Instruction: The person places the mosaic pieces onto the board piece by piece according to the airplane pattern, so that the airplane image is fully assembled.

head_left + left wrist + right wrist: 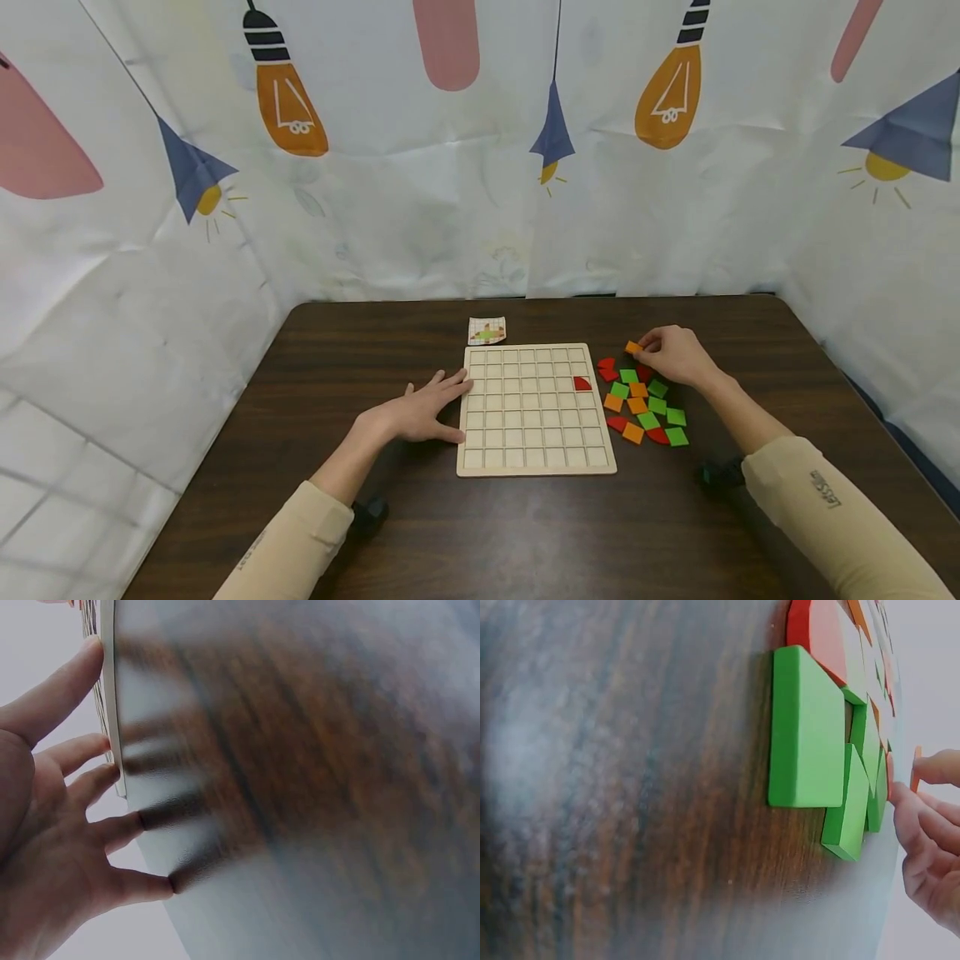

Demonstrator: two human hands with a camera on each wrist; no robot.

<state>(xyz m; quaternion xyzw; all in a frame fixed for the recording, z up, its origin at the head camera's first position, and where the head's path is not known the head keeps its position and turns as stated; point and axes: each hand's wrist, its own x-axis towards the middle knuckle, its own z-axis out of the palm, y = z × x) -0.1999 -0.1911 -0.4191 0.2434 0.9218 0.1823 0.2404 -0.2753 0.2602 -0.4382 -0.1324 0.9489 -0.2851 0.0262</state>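
Observation:
A pale wooden grid board lies on the dark table, with one red quarter-round tile in a cell near its right edge. At the board's left edge my left hand rests with fingers spread; in the left wrist view, the thumb and some fingertips of that hand touch the board's side. Beyond the loose tiles, my right hand pinches an orange square tile between thumb and finger. The right wrist view shows this orange tile edge-on, held off the table.
Right of the board lie several loose green square tiles, orange squares and red rounded pieces, some touching. A small pattern card sits behind the board. A printed white curtain hangs beyond the table's far edge.

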